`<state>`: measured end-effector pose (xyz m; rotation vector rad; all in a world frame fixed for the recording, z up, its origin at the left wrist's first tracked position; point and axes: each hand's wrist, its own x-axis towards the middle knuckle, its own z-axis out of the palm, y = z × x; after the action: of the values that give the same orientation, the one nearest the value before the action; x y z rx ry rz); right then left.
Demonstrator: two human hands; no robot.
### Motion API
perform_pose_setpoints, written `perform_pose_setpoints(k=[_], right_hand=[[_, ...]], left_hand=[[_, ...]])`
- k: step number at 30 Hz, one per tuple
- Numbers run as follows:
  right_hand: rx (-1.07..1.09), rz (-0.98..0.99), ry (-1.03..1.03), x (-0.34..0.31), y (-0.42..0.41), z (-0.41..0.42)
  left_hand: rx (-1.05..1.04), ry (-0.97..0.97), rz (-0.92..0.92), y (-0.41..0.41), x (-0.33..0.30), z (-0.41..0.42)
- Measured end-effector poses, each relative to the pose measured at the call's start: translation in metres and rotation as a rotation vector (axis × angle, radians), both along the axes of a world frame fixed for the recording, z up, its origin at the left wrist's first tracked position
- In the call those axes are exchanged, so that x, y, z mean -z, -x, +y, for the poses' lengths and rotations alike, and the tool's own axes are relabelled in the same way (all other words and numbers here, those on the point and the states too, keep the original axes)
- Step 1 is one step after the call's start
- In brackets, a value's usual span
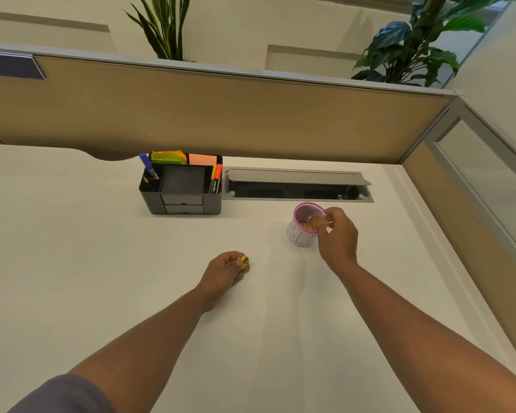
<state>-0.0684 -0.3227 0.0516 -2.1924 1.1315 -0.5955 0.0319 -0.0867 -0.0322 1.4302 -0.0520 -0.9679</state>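
Head view: on the white desk [102,263] the left hand [225,271] rests near the centre, its fingers curled round a small yellow plastic piece [244,261] that peeks out at the fingertips. At about two o'clock from it, well apart, the right hand [338,234] pinches a small clear amber-tinted container [318,220], tilted with its mouth over the rim of a short round white cup with a pink rim [301,236]; orange-brown bits lie inside the cup. At eleven o'clock from the cup stands a black plastic desk organiser [182,201] with pens and sticky notes; at twelve o'clock, a grey metal cable hatch [298,177], lid raised.
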Motion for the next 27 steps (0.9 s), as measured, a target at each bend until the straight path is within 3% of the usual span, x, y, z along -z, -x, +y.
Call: perform_pose_setpoints(k=[14, 19, 27], right_hand=[[-0.038, -0.199, -0.025, -0.02, -0.005, 0.001], [-0.075, -0.178, -0.037, -0.019, -0.006, 0.002], [0.101, -0.295, -0.191, -0.019, -0.006, 0.005]], left_hand=[[-0.004, -0.014, -0.001, 0.0, 0.001, -0.001], [-0.012, -0.02, -0.001, 0.001, 0.0, -0.001], [-0.01, -0.037, 0.004, 0.002, -0.001, 0.0]])
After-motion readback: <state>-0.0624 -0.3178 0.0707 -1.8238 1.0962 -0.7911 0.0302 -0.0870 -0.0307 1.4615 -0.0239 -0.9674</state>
